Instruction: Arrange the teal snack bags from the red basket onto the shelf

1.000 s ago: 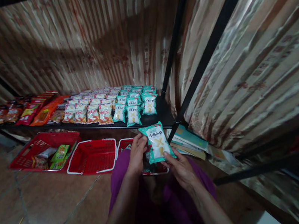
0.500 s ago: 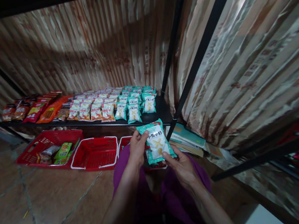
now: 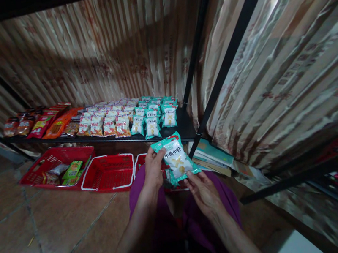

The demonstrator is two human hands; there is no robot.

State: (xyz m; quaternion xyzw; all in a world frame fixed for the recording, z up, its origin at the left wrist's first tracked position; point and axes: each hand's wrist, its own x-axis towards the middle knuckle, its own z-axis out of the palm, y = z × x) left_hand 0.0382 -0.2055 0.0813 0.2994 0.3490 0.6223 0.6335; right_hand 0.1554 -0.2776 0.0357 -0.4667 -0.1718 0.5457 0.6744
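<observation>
A teal and white snack bag [image 3: 176, 157] is held up in front of my knees, its printed front facing me and tilted. My left hand [image 3: 153, 168] is closed on its upper left side, the thumb over the front and the other fingers behind. At the bag's lower right corner is my right hand [image 3: 203, 191], fingers apart and loosely spread; whether its fingertips touch the bag's edge is hard to tell. Behind the held bag, matching teal bags [image 3: 152, 125] stand in rows on the low black shelf [image 3: 184, 125]. Partly hidden below the held bag is another teal packet [image 3: 171, 180].
Left along the shelf are red and white snack bags [image 3: 122, 125], an orange packet [image 3: 61, 124] and brown packets [image 3: 11, 126]. Red baskets [image 3: 108, 174] sit on the tiled floor, the leftmost holding green packets [image 3: 73, 170]. A black post [image 3: 208, 109] and stacked papers [image 3: 213, 153] stand at right.
The snack bag has tilted, its top leaning left. My right hand has slid down off its front, the thumb now at its lower edge. My left hand has stayed on it.
</observation>
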